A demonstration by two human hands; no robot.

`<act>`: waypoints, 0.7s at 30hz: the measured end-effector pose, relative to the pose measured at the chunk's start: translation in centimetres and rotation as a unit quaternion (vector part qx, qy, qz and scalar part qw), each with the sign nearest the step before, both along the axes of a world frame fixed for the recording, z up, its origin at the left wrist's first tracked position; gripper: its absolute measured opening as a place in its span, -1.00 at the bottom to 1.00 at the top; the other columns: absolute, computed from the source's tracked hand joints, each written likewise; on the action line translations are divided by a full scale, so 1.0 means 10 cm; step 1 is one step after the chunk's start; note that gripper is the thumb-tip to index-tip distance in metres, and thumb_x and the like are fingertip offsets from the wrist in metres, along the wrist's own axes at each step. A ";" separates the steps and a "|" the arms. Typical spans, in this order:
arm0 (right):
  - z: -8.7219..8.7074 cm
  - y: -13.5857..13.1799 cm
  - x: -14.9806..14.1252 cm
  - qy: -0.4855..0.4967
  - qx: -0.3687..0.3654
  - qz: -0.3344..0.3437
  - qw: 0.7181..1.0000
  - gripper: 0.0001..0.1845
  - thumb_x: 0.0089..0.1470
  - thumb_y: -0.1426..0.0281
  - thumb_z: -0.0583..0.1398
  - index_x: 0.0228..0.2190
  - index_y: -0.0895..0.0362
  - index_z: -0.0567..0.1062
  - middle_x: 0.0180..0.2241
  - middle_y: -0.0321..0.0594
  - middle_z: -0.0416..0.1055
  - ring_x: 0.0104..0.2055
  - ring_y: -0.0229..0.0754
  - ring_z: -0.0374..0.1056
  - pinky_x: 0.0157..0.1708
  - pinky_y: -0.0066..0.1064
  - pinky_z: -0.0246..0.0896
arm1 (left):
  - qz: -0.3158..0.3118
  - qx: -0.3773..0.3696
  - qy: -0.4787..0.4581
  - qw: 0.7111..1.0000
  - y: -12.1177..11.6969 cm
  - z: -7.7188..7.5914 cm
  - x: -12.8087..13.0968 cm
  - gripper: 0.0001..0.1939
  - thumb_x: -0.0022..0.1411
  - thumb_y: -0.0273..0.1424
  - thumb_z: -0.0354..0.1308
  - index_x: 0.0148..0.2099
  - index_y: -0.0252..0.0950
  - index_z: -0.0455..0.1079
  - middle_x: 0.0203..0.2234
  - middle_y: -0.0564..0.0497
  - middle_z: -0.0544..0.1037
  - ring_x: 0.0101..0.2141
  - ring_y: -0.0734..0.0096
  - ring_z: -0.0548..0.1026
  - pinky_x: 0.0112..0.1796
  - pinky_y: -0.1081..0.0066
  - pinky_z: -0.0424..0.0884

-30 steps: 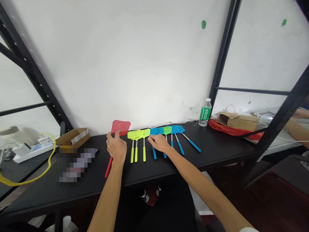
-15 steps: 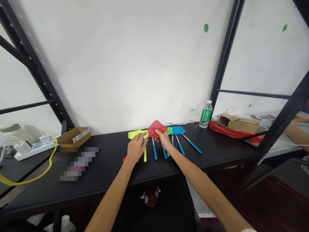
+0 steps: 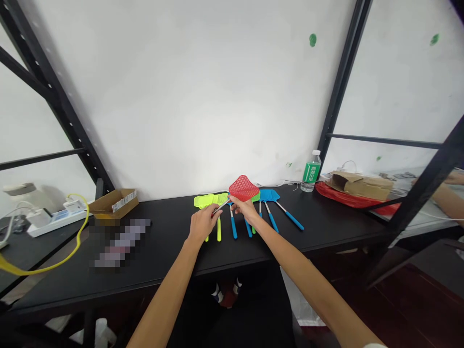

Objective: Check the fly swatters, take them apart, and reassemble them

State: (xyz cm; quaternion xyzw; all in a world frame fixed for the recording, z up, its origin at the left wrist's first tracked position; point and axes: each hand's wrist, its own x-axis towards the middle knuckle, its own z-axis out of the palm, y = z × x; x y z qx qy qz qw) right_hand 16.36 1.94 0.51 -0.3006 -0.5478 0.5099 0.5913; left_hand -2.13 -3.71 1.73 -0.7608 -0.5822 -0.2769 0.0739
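Note:
A red fly swatter (image 3: 244, 188) is lifted off the black table (image 3: 159, 261), its mesh head raised above the row of swatters. My left hand (image 3: 201, 224) is closed on its handle end; a thin metal shaft runs up from those fingers. My right hand (image 3: 245, 208) pinches the shaft just below the red head. Under my hands lie yellow-green swatters (image 3: 207, 199) on the left and several blue ones (image 3: 270, 195) on the right, with a green head partly hidden behind the red one.
A small cardboard box (image 3: 113, 203) sits at the table's left, a power strip (image 3: 54, 220) and yellow cable (image 3: 78, 232) beyond it. A green-labelled water bottle (image 3: 311, 171) stands right, by a brown parcel (image 3: 362, 182) on red cloth. Black shelf posts frame both sides. Another person's arm (image 3: 447, 200) shows at far right.
The red swatter lay at the left end of the row under my left hand; both hands now hold it raised over the middle of the row, its shaft seemingly pushed shorter.

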 end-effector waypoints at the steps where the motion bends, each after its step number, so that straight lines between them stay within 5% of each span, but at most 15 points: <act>1: 0.00 -0.01 -0.01 -0.009 0.002 0.005 1.000 -0.53 -0.10 0.04 0.35 -0.28 0.14 0.54 -0.28 -0.14 0.50 -0.47 -0.26 0.40 -0.61 -0.49 0.16 | -0.001 0.001 0.001 1.000 0.01 -0.01 0.00 -0.67 0.40 -0.13 -0.03 0.01 -0.12 0.45 -0.21 0.00 0.63 -0.21 0.29 0.56 -0.29 0.46 0.27; 21: -0.07 0.12 -0.03 -0.058 0.044 -0.070 0.995 -0.60 -0.10 0.03 0.33 -0.43 0.10 0.44 -0.43 -0.26 0.42 -0.47 -0.26 0.27 -0.54 -0.45 0.14 | 0.048 -0.059 0.079 0.994 0.05 0.03 0.06 -0.51 0.47 -0.16 -0.30 -0.12 -0.19 0.45 -0.35 -0.08 0.58 -0.29 0.23 0.54 -0.29 0.40 0.25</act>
